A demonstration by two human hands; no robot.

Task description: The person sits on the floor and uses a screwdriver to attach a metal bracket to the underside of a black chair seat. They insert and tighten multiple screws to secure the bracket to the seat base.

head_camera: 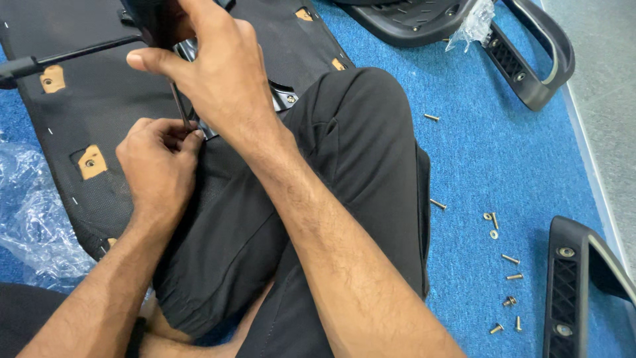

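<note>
My right hand (212, 73) grips the black handle (156, 20) of a screwdriver at the top of the view. Its thin dark shaft (179, 103) runs down to a black metal bracket (281, 98) on the underside of a black fabric chair seat (93, 113). My left hand (159, 166) is pinched around the shaft's tip, fingers closed at the spot where it meets the seat. My bent knee in black trousers (351, 146) lies over the seat's right part.
Several loose brass screws (507, 258) and washers lie on the blue carpet (490, 152) at the right. Black plastic armrests sit at the upper right (530, 59) and lower right (576, 285). Clear plastic wrap (30, 212) lies at the left.
</note>
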